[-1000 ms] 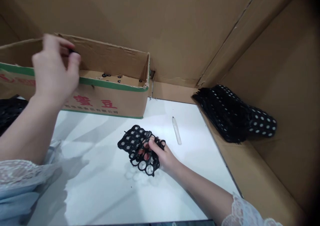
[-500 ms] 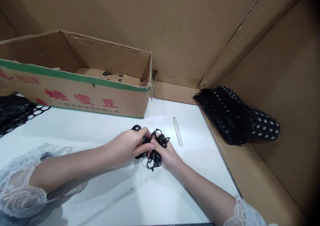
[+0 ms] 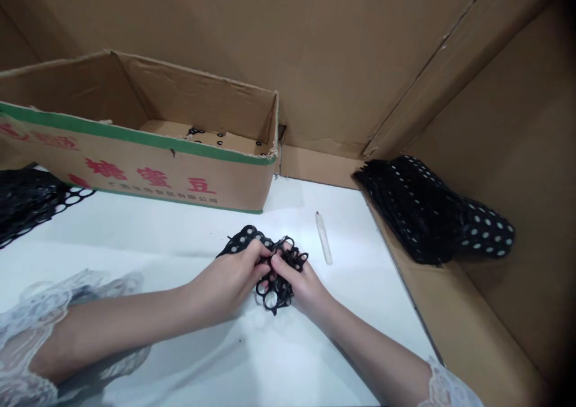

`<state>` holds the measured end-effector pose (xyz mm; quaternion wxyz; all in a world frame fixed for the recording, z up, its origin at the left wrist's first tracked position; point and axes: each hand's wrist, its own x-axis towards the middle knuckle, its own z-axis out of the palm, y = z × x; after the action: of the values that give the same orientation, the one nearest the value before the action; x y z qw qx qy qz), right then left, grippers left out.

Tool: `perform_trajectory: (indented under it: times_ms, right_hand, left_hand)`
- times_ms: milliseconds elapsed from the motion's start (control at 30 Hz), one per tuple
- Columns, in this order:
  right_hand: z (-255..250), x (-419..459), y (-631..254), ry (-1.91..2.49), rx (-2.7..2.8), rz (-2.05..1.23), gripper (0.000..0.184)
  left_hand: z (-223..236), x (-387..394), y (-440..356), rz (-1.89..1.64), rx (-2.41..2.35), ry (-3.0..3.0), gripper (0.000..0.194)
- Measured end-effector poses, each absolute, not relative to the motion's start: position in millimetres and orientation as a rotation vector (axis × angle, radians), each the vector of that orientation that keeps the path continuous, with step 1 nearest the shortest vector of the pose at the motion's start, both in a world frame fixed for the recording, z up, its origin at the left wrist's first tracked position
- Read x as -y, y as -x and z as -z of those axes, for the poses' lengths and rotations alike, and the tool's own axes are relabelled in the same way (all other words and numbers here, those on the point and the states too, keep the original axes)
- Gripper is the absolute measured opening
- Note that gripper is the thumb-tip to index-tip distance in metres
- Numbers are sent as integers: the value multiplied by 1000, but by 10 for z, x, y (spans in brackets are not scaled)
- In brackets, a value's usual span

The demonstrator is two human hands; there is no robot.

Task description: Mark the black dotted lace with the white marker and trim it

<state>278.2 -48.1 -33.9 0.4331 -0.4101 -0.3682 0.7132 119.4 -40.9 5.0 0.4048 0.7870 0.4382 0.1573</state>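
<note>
A piece of black lace fabric with round holes [image 3: 278,293] is bunched up between my two hands above the white tabletop. My left hand [image 3: 236,275] pinches it with thumb and forefinger. From the other side, my right hand [image 3: 306,280] grips the bunch, its thumb pressed on top and its other fingers largely hidden behind the lace. Ring-shaped edges hang loose below the fingertips. A dotted part of the same dark material sticks out behind my left hand. To the right of my right hand lies a white pen-like tool [image 3: 324,239] with a dark tip.
An open cardboard box [image 3: 148,179] with a green rim stands at the back left, small black rings on its bottom. A stack of dotted black fabric [image 3: 418,215] rests at the right against cardboard walls. More black netting [image 3: 31,200] lies at the left edge.
More of the dotted fabric now shows behind my left hand, which has turned slightly. Both hands stay close together on the bunch. The view has shifted a little.
</note>
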Motion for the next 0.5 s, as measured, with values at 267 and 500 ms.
perform_trajectory:
  times_ms: [267, 500]
  right_hand:
    - [385, 445, -2794, 1016, 905, -1777, 26]
    - [327, 497, -2774, 1001, 1127, -1622, 21]
  left_hand:
    - [-35, 306, -1205, -484, -944, -1359, 20]
    - [33, 438, -1222, -567, -1166, -1627, 17]
